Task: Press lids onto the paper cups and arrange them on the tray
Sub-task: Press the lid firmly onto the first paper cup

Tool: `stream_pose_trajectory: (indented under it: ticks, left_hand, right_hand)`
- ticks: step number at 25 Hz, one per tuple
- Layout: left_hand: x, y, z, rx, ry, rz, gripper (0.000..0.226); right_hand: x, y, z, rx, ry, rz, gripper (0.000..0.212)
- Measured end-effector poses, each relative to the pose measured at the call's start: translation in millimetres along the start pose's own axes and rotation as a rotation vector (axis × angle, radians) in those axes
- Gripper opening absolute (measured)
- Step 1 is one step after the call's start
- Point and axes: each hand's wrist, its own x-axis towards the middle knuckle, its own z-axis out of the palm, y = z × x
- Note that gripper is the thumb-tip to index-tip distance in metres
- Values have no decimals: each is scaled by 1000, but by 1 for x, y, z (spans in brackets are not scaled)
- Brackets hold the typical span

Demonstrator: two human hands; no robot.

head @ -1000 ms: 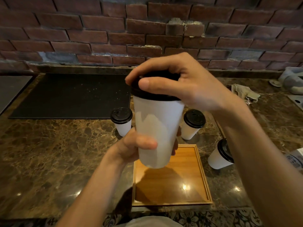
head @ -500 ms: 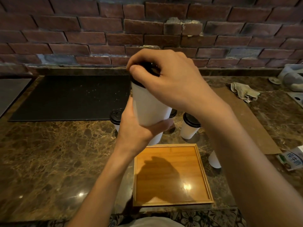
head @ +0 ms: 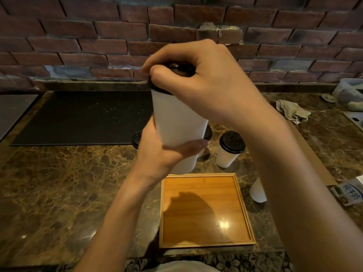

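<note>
White paper cup (head: 176, 122) is up in the air over the counter, just past the far edge of the wooden tray (head: 225, 193), not on it yet. The left hand (head: 157, 154) wraps round the lower half, thumb across the front. The right hand (head: 206, 81) is curled over the black lid (head: 157, 87), fingers clamped round its rim. Looks like the pressing step to me.

My two cents: go easy with the bottom hand, since paper walls buckle, and let the top hand walk the pressure all the way round the rim until the lid sits even. I can't tell if the far side is seated; the hand hides most of it. Then it goes down on the tray, probably into a corner so the others fit.

The surface is a glossy brown marble counter (head: 59, 183) with some glare. One lidded cup (head: 228, 150) stands behind the tray, two more peek out behind the hands, and another cup (head: 258, 191) is half hidden by the right forearm. There's a black mat (head: 78, 116) at the back left, a brick wall (head: 98, 36) behind, and a crumpled rag (head: 292, 110) and a milk carton (head: 349, 193) off to the right.
</note>
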Motion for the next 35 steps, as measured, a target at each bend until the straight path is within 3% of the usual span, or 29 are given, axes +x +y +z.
stream_pose_trajectory:
  ticks: [4, 6, 11, 13, 16, 20, 22, 24, 27, 32, 35]
  left_hand:
    - [0, 5, 5, 119, 75, 87, 74]
    - [-1, 7, 3, 116, 34, 97, 75]
    - [4, 7, -10, -190, -389, -25, 63]
    - [1, 5, -10, -246, -461, -53, 79]
    - [-1, 4, -7, -187, -270, -45, 90]
    - [-1, 11, 8, 122, 54, 66, 90]
    - [0, 8, 6, 96, 29, 116, 90]
    - [1, 6, -4, -52, -173, 51, 94]
    - [0, 3, -13, -202, -404, -30, 74]
    - [-1, 5, -1, -114, -150, 52, 74]
    - [-1, 9, -4, -110, -101, 58, 77]
  right_hand:
    - [1, -1, 3, -11, 71, 22, 23]
    - [2, 5, -4, 50, 27, -38, 22]
    - [3, 20, -15, 368, -263, -242, 23]
    - [1, 18, -15, 405, -318, -274, 26]
    - [-2, 10, -16, 270, -295, -153, 21]
    - [-3, 2, 3, -110, -38, 5, 25]
    - [-2, -1, -3, -41, 17, -66, 20]
    - [0, -1, -17, 123, -101, -174, 15]
    - [0, 2, -29, 222, -264, -342, 18]
    - [3, 0, -13, -112, -143, -110, 32]
    - [5, 0, -21, 29, -180, -177, 29]
